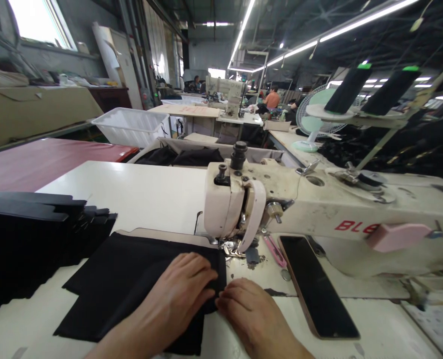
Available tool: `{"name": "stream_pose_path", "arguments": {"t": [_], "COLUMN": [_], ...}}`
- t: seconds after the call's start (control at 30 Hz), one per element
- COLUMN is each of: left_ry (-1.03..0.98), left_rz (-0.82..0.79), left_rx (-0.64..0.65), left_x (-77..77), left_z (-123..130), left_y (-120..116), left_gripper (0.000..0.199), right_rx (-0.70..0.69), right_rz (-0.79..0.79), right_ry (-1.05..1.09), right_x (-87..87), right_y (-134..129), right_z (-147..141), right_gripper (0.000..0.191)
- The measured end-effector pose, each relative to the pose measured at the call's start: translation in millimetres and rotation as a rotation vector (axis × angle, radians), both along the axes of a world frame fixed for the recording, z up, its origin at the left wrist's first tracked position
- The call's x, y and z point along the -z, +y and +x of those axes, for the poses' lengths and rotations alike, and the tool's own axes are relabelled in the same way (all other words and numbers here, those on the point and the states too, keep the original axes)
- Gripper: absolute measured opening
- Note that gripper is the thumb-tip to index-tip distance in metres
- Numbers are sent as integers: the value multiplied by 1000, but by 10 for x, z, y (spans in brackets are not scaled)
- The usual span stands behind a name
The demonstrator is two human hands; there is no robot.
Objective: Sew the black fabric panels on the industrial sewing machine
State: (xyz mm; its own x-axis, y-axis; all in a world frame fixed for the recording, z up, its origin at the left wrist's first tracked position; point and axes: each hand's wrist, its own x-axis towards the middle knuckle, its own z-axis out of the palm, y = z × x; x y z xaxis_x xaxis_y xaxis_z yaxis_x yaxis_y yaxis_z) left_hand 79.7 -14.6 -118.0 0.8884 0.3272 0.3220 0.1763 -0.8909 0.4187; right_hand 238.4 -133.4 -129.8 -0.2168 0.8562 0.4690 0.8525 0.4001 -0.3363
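Observation:
A black fabric piece (131,269) lies on the white sewing table, its upper right corner by the presser foot (234,250) of the sewing machine (225,204). A pale strip (169,236) shows along its far edge. My left hand (186,286) rests on top of the fabric, fingers stretched out and pointing right. At the right edge of the same fabric, my right hand (247,309) has its fingers curled together, pinching the edge; the thumb is mostly hidden. Between the two hands there is only a small gap.
A phone (319,284) and a pink thread snipper (275,252) lie right of the needle. Stacked black pieces (30,234) cover the table's left side. Behind the machine stands a bin with black fabric (199,155). Thread cones (348,89) rise at right; people work far back.

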Motion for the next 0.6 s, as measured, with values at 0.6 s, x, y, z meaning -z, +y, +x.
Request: {"name": "stream_pose_path", "arguments": {"t": [0.6], "left_ry": [98], "left_rz": [211], "left_rx": [12], "left_x": [45], "left_z": [274], "left_y": [714], "left_gripper": [22], "right_rx": [113], "right_rz": [45], "right_ry": [-234], "right_x": [154], "right_y": [147], "right_z": [99], "right_gripper": [39]}}
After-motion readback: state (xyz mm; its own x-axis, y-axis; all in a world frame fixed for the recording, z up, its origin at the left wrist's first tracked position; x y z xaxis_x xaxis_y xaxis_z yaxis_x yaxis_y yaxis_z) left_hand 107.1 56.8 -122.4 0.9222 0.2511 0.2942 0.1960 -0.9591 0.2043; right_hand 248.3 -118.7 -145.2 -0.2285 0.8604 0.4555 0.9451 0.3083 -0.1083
